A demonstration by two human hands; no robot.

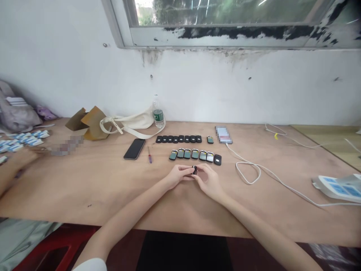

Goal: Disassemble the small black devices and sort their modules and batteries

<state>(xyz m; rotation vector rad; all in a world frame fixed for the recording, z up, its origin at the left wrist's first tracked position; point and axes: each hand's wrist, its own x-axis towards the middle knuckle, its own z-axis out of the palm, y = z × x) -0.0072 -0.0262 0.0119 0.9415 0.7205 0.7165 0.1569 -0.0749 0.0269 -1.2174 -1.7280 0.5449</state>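
Between the fingertips of my left hand [177, 175] and my right hand [210, 183] is a small black key fob [194, 170], held just above the table. Both hands are closed on it, and the fingers hide most of it. Just beyond lies a row of several opened fobs [187, 153] with greenish and silvery insides showing, ending at the right in a closed black fob [217, 159]. A second row farther back has several closed black fobs [175, 139] and one opened fob [210, 139] at its right end.
A small screwdriver [149, 155] and a black phone [134, 149] lie left of the rows. Behind stand a water bottle [158, 116] and a cream bag [138, 121]. A white cable [270, 175] runs from another phone [223, 134] to a power strip [337, 187]. Another person's arm [14, 165] rests at left.
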